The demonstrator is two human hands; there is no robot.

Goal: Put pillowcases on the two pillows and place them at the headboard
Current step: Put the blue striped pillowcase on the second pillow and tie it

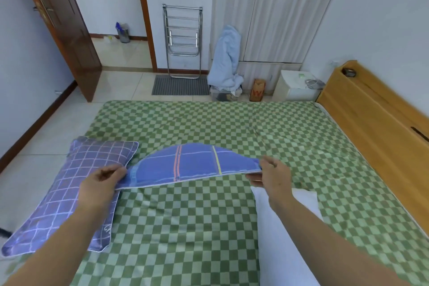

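Blue cloth with orange and yellow stripes, the pillowcase [195, 163], hangs stretched in the air above the middle of the bed [209, 123]. The left hand [99, 183] pinches its left end with curled fingers [116, 173], and the right hand [270, 175] pinches its right end the same way. A pillow in a purple checked case [69, 193] lies on the bed's left side, under the left forearm. A bare white pillow [285, 239] lies on the green checked sheet below the right arm. The wooden headboard [376, 118] runs along the bed's right edge, well apart from both pillows.
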